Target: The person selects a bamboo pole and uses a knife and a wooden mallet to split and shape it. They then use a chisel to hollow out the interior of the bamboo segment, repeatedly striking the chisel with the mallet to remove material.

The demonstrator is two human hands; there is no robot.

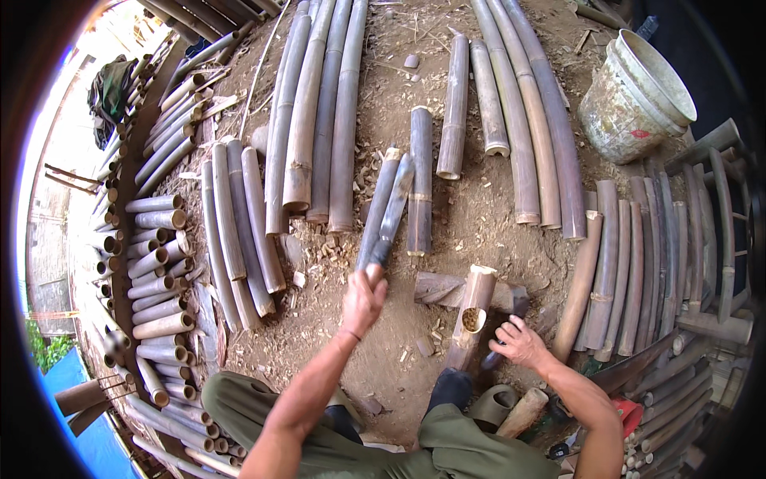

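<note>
My left hand (363, 303) is closed round the handle of a long knife (392, 209), its dark, slightly blurred blade pointing away from me. A bamboo piece (378, 203) lies beside the blade, and a shorter one (420, 195) is just to its right. My right hand (517, 343) has its fingers curled over a dark, stick-like tool (521, 305), whose kind I cannot make out. Left of that hand, a bamboo section (479, 287) with an oval notch cut in its side rests across another bamboo piece (435, 289). My dark-covered foot (452, 389) touches its near end.
Long bamboo poles (307, 136) lie ahead, with more poles (533, 128) to the right. Stacked cut tubes (163, 287) line the left side. A dirty white bucket (634, 100) stands at the far right, beyond upright-leaning bamboo pieces (606, 263). Chips litter the dirt floor (335, 335).
</note>
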